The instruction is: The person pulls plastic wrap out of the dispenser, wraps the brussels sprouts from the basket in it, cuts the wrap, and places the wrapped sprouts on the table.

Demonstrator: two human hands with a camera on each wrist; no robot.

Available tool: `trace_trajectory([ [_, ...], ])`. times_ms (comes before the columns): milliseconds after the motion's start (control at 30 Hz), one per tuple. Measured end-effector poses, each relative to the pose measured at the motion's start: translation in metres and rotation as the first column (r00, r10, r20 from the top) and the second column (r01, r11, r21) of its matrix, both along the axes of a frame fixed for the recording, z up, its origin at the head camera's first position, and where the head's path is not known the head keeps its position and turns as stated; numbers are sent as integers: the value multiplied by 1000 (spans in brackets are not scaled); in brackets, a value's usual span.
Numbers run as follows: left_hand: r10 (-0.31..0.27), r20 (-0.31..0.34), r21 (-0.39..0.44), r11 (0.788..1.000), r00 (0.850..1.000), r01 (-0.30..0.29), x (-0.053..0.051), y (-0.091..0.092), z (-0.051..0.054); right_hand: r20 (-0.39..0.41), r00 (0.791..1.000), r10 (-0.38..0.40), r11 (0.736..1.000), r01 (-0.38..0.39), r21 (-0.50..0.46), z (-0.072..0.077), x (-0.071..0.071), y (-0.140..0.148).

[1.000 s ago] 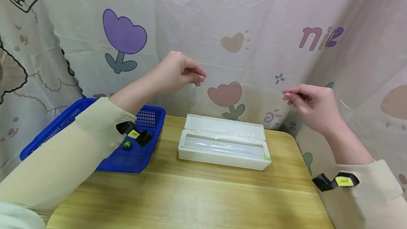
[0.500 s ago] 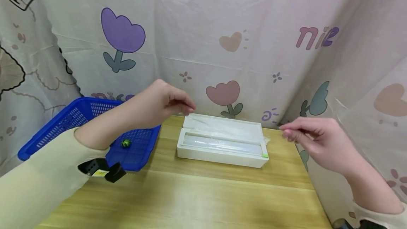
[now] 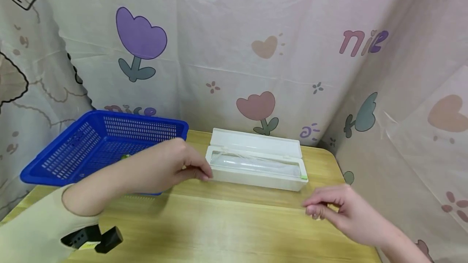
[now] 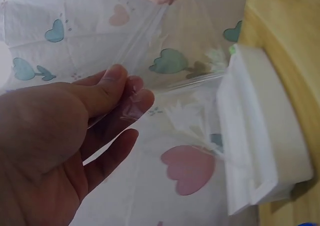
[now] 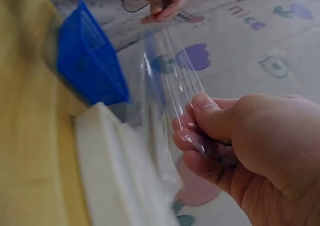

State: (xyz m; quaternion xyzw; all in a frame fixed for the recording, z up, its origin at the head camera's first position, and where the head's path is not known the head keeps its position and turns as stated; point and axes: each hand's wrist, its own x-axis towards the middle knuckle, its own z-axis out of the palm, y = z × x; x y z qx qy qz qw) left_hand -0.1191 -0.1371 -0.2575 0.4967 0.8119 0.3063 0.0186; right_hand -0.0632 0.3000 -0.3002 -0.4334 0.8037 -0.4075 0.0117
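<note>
A sheet of clear cling film [image 5: 172,70] stretches between my two hands and shows best in the wrist views. My left hand [image 3: 172,167] pinches one end between thumb and fingers, by the left end of the white film box [image 3: 256,179]. The opposite end is pinched by my right hand [image 3: 341,212], low over the table to the right of the box. The box lid [image 3: 256,143] is up, and a roll of film [image 3: 256,164] lies inside. In the left wrist view, film also runs toward the box. From the head view the sheet is almost invisible.
A blue plastic basket [image 3: 106,117] stands at the left of the wooden table [image 3: 234,230]. Inside it is a small green item [image 3: 125,156], mostly hidden behind my left forearm. A printed curtain [image 3: 219,31] hangs behind the table and along its right side.
Both hands have come down toward the table, the left also moving left. They stay apart and keep their pinch. The box and basket have not moved.
</note>
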Motion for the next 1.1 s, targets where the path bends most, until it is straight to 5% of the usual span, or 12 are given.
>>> trace_trajectory([
  [333,-83,44,-85,993,996,87,22,-3,-43,137,984,114,993,-116,4,-67,17,-3],
  [633,-125,-6,-124,985,992,123,32,3,-104,278,956,93,993,-110,44,-118,28,-6],
  [900,-81,15,-148,986,997,82,39,11,-160,136,986,99,990,-112,91,-153,33,-3],
  [1100,-63,-107,-219,975,992,38,41,18,-184,8,997,78,988,-78,136,-170,36,-4],
])
